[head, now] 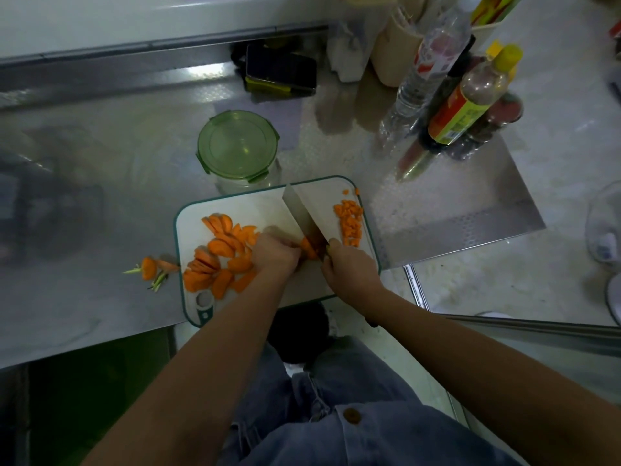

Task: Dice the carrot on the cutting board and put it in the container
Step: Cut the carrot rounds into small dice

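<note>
A white cutting board (255, 205) with a teal rim lies at the counter's front edge. Several carrot slices (220, 255) are spread over its left half. A small heap of diced carrot (350, 222) sits at its right side. My left hand (275, 253) curls its fingers over a few carrot pieces (309, 247) in the board's middle. My right hand (349, 267) grips the handle of a cleaver (304, 210), whose blade stands against those pieces. A glass container with a green lid (237, 144) stands just behind the board, lid on.
Carrot top and green stem scraps (151, 269) lie on the steel counter left of the board. Several bottles (467, 95) and a dark phone-like object (280, 70) stand at the back. A perforated steel tray (470, 203) lies to the right of the board.
</note>
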`<state>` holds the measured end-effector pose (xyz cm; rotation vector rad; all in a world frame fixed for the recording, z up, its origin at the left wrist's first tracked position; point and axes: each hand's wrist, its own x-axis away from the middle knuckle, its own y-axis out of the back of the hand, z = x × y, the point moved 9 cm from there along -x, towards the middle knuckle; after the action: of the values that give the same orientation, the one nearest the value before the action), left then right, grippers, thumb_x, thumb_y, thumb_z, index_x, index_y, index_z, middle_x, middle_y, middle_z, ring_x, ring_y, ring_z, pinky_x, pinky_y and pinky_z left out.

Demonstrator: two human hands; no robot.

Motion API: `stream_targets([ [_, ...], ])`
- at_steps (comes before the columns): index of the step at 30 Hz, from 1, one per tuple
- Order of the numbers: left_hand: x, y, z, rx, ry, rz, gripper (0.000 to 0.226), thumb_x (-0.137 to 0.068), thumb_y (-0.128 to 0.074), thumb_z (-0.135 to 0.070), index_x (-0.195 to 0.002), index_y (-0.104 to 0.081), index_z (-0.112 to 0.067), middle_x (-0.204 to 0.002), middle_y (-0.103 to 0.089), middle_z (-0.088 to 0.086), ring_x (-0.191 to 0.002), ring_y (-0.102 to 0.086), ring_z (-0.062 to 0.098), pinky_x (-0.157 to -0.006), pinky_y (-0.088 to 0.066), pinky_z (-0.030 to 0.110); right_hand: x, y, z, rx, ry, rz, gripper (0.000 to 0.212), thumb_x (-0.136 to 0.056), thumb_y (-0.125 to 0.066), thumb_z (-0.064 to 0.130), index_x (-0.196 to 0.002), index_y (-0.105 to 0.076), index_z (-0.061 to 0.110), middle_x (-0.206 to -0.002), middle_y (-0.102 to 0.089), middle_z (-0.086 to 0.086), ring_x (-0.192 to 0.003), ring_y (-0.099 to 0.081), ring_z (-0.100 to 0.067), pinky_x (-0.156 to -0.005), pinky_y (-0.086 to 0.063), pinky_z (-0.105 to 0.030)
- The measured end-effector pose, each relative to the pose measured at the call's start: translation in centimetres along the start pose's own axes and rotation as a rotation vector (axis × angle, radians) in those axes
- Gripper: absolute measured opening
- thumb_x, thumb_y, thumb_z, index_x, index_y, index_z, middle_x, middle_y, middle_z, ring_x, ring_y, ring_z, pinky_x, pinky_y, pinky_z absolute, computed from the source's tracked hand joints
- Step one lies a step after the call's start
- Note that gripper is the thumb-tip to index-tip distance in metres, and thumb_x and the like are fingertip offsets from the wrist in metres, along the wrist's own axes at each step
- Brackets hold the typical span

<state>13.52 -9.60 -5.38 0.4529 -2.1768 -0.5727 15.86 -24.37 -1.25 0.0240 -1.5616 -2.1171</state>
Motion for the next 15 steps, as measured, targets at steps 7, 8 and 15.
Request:
stream_targets([
  [7, -0.1, 0.0, 0.1, -0.026, -0.002, -0.011, 0.025, -0.07, -0.081, -0.034, -0.085, -0.076, -0.015, -0.086, -0.072, 0.007, -0.083, -0.066, 0.023, -0.071, -0.056, 0.032, 0.5, 2.0, 0.0, -0.036, 0.08, -0.055, 0.037, -0.096, -0.043, 0.024, -0.129, -0.04, 0.01, -0.086, -0.063, -0.015, -0.072, -0.06, -0.037, -0.057, -0.044, -0.038],
  [8, -0.1, 0.0, 0.0, -0.035, -0.005, -0.008, 0.025, -0.07, -0.081, -0.034, -0.086, -0.076, -0.016, -0.087, -0.072, 0.006, -0.083, -0.066, 0.023, -0.072, -0.056, 0.032, 0.6, 2.2, 0.3, -0.03, 0.103, -0.05, 0.034, -0.095, -0.044, 0.024, -0.127, -0.041, 0.011, -0.085, -0.063, -0.015, -0.071, -0.06, -0.037, -0.056, -0.041, -0.036],
  [15, -0.2, -0.2, 0.2, -0.043, -0.016, 0.0, 0.019, -0.071, -0.078, -0.03, -0.087, -0.078, -0.019, -0.087, -0.073, 0.004, -0.084, -0.067, 0.022, -0.074, -0.056, 0.031, 1.1, 0.6, 0.9, 0.052, 0.098, 0.076, 0.039, -0.094, -0.042, 0.022, -0.131, -0.034, 0.011, -0.094, -0.061, -0.017, -0.079, -0.058, -0.036, -0.062, -0.042, -0.036],
])
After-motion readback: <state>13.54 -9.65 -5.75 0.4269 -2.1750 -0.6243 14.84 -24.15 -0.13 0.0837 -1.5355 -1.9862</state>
